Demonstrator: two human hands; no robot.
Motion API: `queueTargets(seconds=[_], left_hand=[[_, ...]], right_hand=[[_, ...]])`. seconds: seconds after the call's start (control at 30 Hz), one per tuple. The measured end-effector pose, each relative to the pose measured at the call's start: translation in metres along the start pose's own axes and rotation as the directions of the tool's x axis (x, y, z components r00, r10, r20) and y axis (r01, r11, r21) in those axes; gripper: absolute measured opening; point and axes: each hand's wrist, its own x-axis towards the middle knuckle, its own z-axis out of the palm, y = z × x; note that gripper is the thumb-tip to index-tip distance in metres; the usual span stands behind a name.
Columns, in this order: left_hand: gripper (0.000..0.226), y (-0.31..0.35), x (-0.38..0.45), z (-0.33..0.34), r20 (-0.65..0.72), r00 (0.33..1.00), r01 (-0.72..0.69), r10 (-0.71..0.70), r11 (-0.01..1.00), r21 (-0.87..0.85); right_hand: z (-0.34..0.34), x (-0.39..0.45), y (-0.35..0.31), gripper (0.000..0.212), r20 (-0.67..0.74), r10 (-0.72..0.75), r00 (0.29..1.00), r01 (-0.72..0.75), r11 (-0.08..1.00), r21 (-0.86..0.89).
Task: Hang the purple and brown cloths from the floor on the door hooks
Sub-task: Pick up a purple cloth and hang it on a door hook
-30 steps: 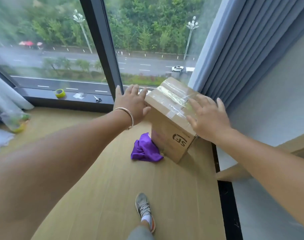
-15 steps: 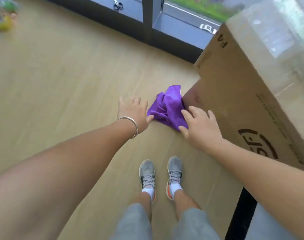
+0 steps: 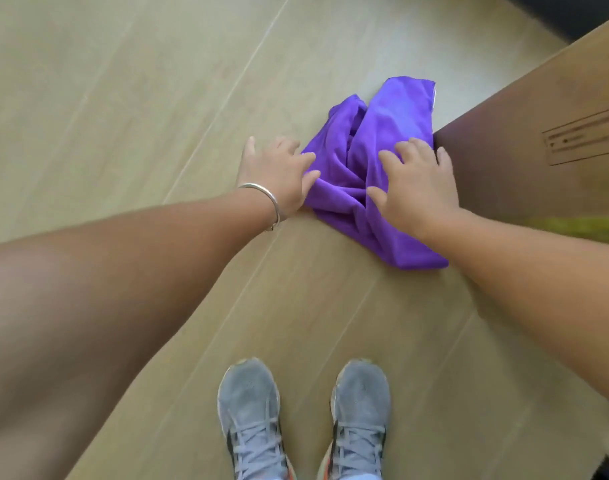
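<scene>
A cardboard box [image 3: 552, 140] fills the frame from about 1 to 3 o'clock; only its closed outer faces show, so what it holds cannot be told. The purple cloth [image 3: 375, 161] lies crumpled on the wooden floor [image 3: 123, 98] just right of centre, its right edge touching the lower corner of the box. The left hand [image 3: 278, 174], with a silver bangle [image 3: 263, 199] at the wrist, sits at the cloth's 9 o'clock edge; its fingers [image 3: 289, 150] are relaxed and slightly spread, the thumb lying against the fabric. The right hand [image 3: 417, 188] lies on top of the cloth toward its 4 o'clock side, fingers spread and lightly bent over the folds; whether they pinch any fabric cannot be told, since the fingertips blur into the cloth. Two grey shoes [image 3: 251, 420] stand side by side at 6 o'clock. Compared with half a second ago, the view has tipped further down and closer: the window frame and the box's taped top have gone from sight, the cloth looms larger, and the right hand, which then only reached the cloth's near edge, now rests over it, while the left has closed in from beside it to touch it.
</scene>
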Motion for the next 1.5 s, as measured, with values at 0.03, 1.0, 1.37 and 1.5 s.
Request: queueTargets(seconds=[0.03, 1.0, 1.37, 1.5], left_hand=[[0.041, -0.002, 0.019, 0.005, -0.045, 0.999, 0.027, -0.029, 0.999, -0.045], [0.017, -0.121, -0.150, -0.257, -0.172, 0.885, 0.293, -0.433, 0.804, -0.518], [0.038, -0.213, -0.307, -0.353, -0.143, 0.821, 0.380, -0.553, 0.715, -0.587], [0.031, -0.208, -0.351, -0.333, -0.155, 0.788, 0.384, -0.596, 0.673, -0.633]], right_hand=[[0.005, 0.020, 0.005, 0.049, -0.064, -0.005, 0.998, 0.005, 1.000, 0.009], [-0.257, -0.029, -0.119, 0.042, 0.266, -0.179, 0.947, 0.223, 0.964, -0.147], [-0.392, -0.056, -0.268, 0.042, 0.153, -0.448, 0.881, 0.465, 0.880, -0.098], [-0.392, -0.083, -0.296, 0.040, 0.117, -0.530, 0.840, 0.541, 0.835, -0.102]])
